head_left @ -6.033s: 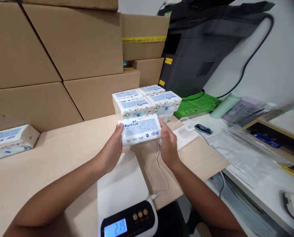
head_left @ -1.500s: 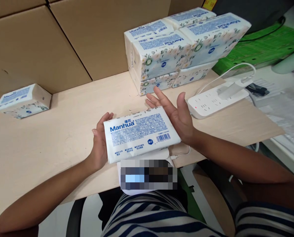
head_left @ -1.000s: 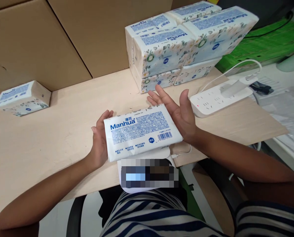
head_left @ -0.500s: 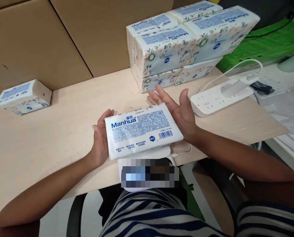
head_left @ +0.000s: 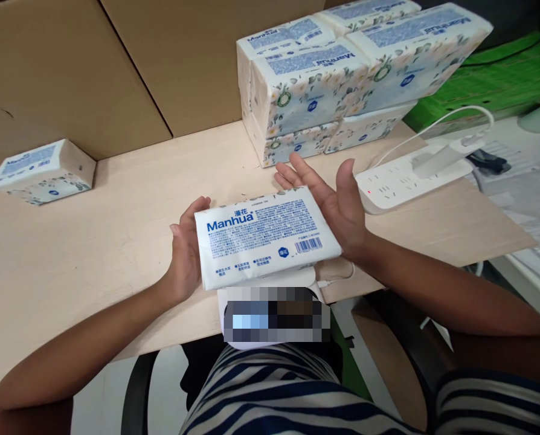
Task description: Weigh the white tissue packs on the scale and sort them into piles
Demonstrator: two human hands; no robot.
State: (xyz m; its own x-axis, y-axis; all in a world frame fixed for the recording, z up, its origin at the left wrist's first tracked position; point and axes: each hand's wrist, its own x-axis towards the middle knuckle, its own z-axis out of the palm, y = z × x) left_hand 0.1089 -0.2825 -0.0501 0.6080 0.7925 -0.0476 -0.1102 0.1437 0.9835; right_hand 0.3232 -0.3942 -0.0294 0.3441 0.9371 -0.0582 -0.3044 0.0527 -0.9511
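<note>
A white tissue pack (head_left: 263,235) printed "Manhua" in blue lies flat on a small white scale (head_left: 247,344) at the table's near edge. The scale's display is blurred out. My left hand (head_left: 185,257) stands against the pack's left end, palm toward it and fingers loosely curved. At the pack's right end my right hand (head_left: 337,205) has its palm up and inward, fingers stretched and spread, its heel at the pack's edge. Neither hand wraps round the pack.
A stack of several tissue packs (head_left: 342,78) stands behind the scale against cardboard boxes (head_left: 70,78). One more pack (head_left: 41,172) lies at the far left of the light wooden table (head_left: 93,254). A white power strip (head_left: 406,178) with a cable lies to the right.
Six seconds ago both hands held the pack in the air above the scale. Over the last 1.5 seconds it lies on the scale, hands open beside it; only the view has shifted slightly.
</note>
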